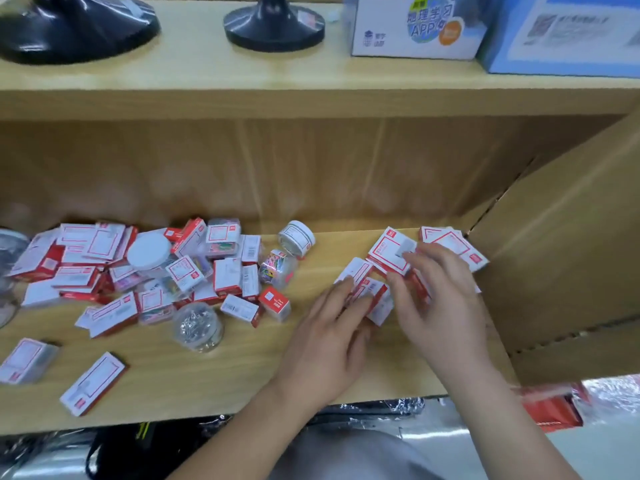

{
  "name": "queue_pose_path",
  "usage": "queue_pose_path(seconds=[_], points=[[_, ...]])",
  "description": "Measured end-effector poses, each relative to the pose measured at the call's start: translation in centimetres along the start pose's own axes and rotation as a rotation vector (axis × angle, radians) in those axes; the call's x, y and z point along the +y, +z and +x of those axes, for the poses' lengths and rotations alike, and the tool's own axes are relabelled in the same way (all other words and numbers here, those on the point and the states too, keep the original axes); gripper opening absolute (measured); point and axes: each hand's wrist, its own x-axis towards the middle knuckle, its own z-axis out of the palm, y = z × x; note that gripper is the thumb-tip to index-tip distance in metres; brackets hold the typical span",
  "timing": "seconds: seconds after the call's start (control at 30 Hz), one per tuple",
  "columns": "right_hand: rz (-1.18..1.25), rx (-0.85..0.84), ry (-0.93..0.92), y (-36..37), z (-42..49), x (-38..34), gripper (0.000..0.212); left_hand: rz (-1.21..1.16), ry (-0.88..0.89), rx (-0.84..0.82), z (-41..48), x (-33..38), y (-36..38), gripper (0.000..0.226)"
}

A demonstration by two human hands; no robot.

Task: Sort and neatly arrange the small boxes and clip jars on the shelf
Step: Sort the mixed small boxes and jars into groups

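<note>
Several small red-and-white boxes lie in a loose heap (114, 271) on the left of the wooden shelf (242, 368). Clip jars sit among them: a white-lidded jar (149, 251), a jar of silver clips (199, 326), a jar of coloured clips (277, 270) and a tipped jar (296, 238). On the right, a smaller group of boxes (450, 245) lies against a cardboard wall. My left hand (329, 344) touches a box (375, 299) with straight fingers. My right hand (440, 303) pinches a larger box (388, 251) at its edge.
A cardboard carton (561, 265) closes off the shelf's right end. Two single boxes (91, 384) (24, 360) lie near the front left. On the upper shelf stand two black bases (273, 26) and printed cartons (415, 26). Packaged goods show below the shelf.
</note>
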Motion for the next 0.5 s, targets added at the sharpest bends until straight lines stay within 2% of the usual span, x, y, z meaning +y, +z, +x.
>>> queue_pose_path(seconds=[0.13,0.23,0.37,0.43,0.5], points=[[0.326,-0.208,-0.03,2.9,-1.9,-6.2,0.021,-0.139,-0.08,0.103,-4.7,-0.5,-4.1,0.034],[0.447,-0.341,-0.054,6.0,-2.8,-10.0,0.02,-0.154,-0.185,0.205,-8.8,-2.9,-7.2,0.026],[0.371,-0.352,-0.1,9.4,-3.1,-13.3,0.034,-0.11,-0.372,0.386,-13.8,-6.7,-10.8,0.026],[0.257,-0.301,-0.186,10.4,-3.1,-14.6,0.03,0.073,-0.46,0.505,-16.5,-8.5,-12.6,0.024],[0.199,-0.281,-0.285,11.5,-3.3,-15.9,0.023,0.31,-0.539,0.543,-18.9,-10.7,-14.0,0.028]])
